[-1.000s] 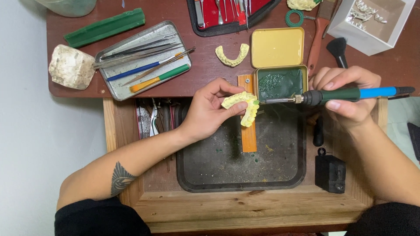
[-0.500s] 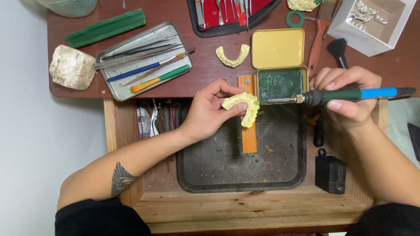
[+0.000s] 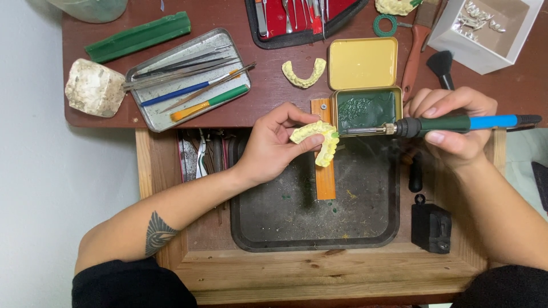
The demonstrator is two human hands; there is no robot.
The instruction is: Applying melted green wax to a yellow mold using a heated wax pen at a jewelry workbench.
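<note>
Two bare hands work above the dark work tray (image 3: 297, 228), which sits in an open wooden drawer (image 3: 319, 274) and serves as the landmark here. Left hand (image 3: 274, 149): positioned over the tray's upper left part, fingers and thumb closed around a pale yellow dental cast (image 3: 317, 140), an arch-shaped model held above the tray's upper edge. Right hand (image 3: 454, 128): positioned above the tray's upper right corner, fingers closed in a pen grip around an electric wax knife (image 3: 439, 124) with a green and blue handle. The knife lies level; its metal tip touches the cast's right side.

An orange strip (image 3: 324, 171) lies across the tray's upper edge, directly beneath the cast. An open yellow tin (image 3: 365, 85) containing green wax stands just beyond that edge. A second dental cast (image 3: 303, 73) lies on the desk farther up. A metal instrument tray (image 3: 185, 80) holding hand tools rests up and left of the work tray. A small black box (image 3: 432, 227) stands just right of it.
</note>
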